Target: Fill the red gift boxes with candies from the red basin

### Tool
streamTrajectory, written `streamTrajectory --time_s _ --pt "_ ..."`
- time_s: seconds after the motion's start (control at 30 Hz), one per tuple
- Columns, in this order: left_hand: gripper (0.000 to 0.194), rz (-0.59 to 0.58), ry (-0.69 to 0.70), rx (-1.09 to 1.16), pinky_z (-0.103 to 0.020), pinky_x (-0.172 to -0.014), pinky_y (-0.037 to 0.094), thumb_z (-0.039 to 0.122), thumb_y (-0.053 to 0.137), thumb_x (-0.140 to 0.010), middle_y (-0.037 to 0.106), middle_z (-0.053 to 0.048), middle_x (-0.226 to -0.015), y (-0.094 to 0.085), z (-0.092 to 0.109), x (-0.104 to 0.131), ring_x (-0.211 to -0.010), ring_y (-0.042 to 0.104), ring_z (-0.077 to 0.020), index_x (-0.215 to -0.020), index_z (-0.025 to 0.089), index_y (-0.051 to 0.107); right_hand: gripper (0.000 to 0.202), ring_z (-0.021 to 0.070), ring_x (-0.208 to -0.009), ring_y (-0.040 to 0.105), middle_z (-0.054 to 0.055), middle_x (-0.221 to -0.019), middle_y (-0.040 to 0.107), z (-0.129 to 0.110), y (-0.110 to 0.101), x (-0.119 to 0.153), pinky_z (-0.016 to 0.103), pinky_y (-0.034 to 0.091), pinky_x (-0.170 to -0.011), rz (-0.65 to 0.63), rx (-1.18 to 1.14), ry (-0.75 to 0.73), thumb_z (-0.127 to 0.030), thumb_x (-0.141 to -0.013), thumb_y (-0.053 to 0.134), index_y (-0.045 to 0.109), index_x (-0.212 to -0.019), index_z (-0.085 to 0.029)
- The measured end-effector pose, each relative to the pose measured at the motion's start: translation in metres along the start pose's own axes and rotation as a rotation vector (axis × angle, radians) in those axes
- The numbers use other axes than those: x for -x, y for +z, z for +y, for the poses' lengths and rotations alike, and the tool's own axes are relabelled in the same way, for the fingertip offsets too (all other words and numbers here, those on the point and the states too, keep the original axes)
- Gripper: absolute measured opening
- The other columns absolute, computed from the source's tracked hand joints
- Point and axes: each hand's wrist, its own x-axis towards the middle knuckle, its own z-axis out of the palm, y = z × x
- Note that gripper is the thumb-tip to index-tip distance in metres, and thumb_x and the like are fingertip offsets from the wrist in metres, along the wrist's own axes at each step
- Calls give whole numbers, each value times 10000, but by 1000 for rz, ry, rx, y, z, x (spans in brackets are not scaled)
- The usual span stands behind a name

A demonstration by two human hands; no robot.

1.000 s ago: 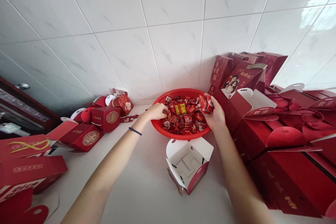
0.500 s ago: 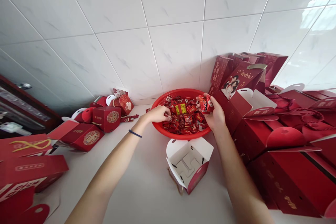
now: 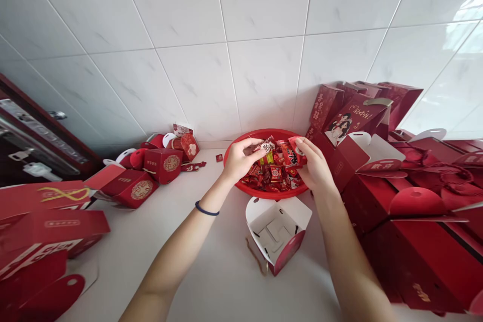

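Observation:
Wrapped candies (image 3: 276, 173) fill a red plastic basket (image 3: 260, 194) against the wall. My left hand (image 3: 241, 159), a dark band round its wrist, is closed on a dark red candy packet (image 3: 268, 145) above the basket's middle. Over the basket's right side, my right hand (image 3: 314, 162) grips a bright red candy packet (image 3: 290, 153) by its edge. The two packets are close together. In front of the basket stands an open gift box (image 3: 277, 234), white inside, with its flaps up and a twine handle (image 3: 255, 257) hanging at its left.
Red gift boxes (image 3: 422, 256) and bags (image 3: 354, 115) are piled along the right. More red boxes (image 3: 162, 163) stand at the left, with larger ones (image 3: 56, 234) nearer. A tiled wall (image 3: 264, 70) rises behind. One small packet (image 3: 219, 158) lies left of the basket.
My left hand has lifted out of the candies with a packet and moved right, towards my right hand. My right hand still holds its red packet. The view has shifted slightly.

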Motion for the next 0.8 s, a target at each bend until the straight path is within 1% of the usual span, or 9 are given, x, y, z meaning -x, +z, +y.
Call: streamTrajectory --time_s 0.1,0.3,0.4,0.47,0.53,0.57,0.63,0.73,0.8 --pt "388 14 26 -4 -412 -908 563 385 844 -681 778 -104 -1035 3 6 -2 -969 722 -261 -977 155 745 294 161 -720 647 -4 -813 702 -10 6 9 255 522 -612 -21 48 -62 -465 -707 799 684 -840 -229" --pt "390 -113 83 111 -382 -891 565 393 866 -670 781 -88 -1017 17 20 1 -950 723 -245 -960 161 746 248 136 -666 617 -13 -764 682 -16 6 16 261 510 -649 -30 157 -190 -455 -794 755 688 -858 -224" --pt "415 -244 76 220 -366 -891 556 437 799 -755 770 -93 -1089 21 20 -3 -994 716 -247 -1071 176 739 238 134 -682 610 -12 -772 678 -21 2 17 264 500 -666 65 176 -274 -442 -801 749 706 -866 -217" --pt "410 -320 41 263 -357 -869 553 474 624 -887 761 -106 -1101 25 14 -14 -994 717 -245 -1140 166 721 226 128 -681 595 -15 -762 663 -25 -2 17 261 492 -671 161 172 -342 -430 -803 746 709 -854 -213" --pt "401 -392 26 112 -348 -845 548 421 485 -951 763 -107 -1045 33 4 -30 -958 718 -241 -1108 139 723 228 124 -678 582 -13 -763 651 -29 -4 17 259 489 -672 242 168 -400 -430 -808 740 706 -846 -209" --pt "342 -446 40 -70 -339 -841 541 358 500 -939 763 -97 -1019 39 -3 -39 -938 713 -236 -1053 133 731 235 123 -674 575 -11 -762 644 -31 -5 17 258 488 -665 270 168 -420 -437 -811 736 703 -849 -207" --pt "204 -624 100 -493 -312 -836 520 235 581 -875 765 -72 -1023 53 -16 -55 -929 692 -226 -972 148 738 251 121 -655 557 -6 -761 631 -33 -5 18 252 481 -636 309 182 -453 -451 -819 724 699 -863 -205" --pt "186 -778 101 -674 -272 -754 501 74 685 -714 775 -45 -939 78 -35 -70 -854 683 -215 -862 173 741 261 122 -645 541 -1 -764 624 -35 -5 20 247 465 -608 330 228 -485 -464 -833 706 695 -881 -208" --pt "219 -826 80 -728 -267 -682 487 22 714 -629 767 -41 -844 92 -44 -73 -771 676 -214 -783 178 727 261 122 -649 541 -2 -757 619 -37 -5 21 246 458 -611 334 251 -496 -469 -841 699 692 -876 -211"
